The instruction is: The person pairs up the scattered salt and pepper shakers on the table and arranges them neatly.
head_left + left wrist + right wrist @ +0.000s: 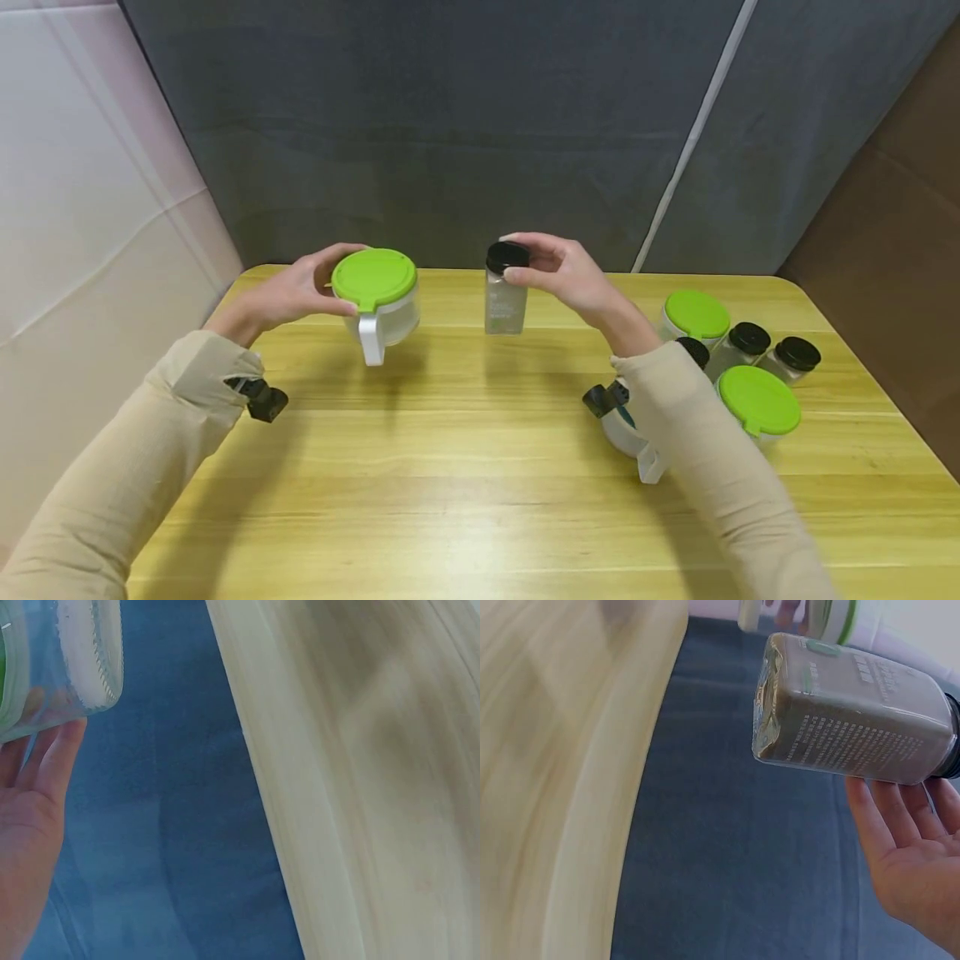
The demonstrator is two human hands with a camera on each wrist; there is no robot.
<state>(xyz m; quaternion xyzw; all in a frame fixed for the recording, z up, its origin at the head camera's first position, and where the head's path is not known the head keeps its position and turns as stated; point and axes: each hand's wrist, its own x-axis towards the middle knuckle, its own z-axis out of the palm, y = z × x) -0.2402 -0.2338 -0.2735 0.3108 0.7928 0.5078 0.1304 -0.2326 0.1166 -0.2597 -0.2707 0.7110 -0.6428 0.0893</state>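
Observation:
My left hand (303, 287) grips a clear seasoning jar with a green lid (375, 277) and a white handle, held above the table. In the left wrist view, white contents show through the jar's glass wall (90, 656), with fingers along its side. To the right, my right hand (566, 271) holds a square spice bottle (506, 304) upright by its black cap, thumb in front and fingers behind. Brownish-grey powder and white printing show on the bottle (855, 709) in the right wrist view. A gap separates the two containers.
On the right of the wooden table (450, 483) stand two more green-lidded jars, one behind (697, 314) and one nearer (759, 400), with several black-capped bottles (797, 354) among them. Another handled jar (624, 435) is partly hidden under my right forearm. A dark curtain (450, 133) hangs behind.

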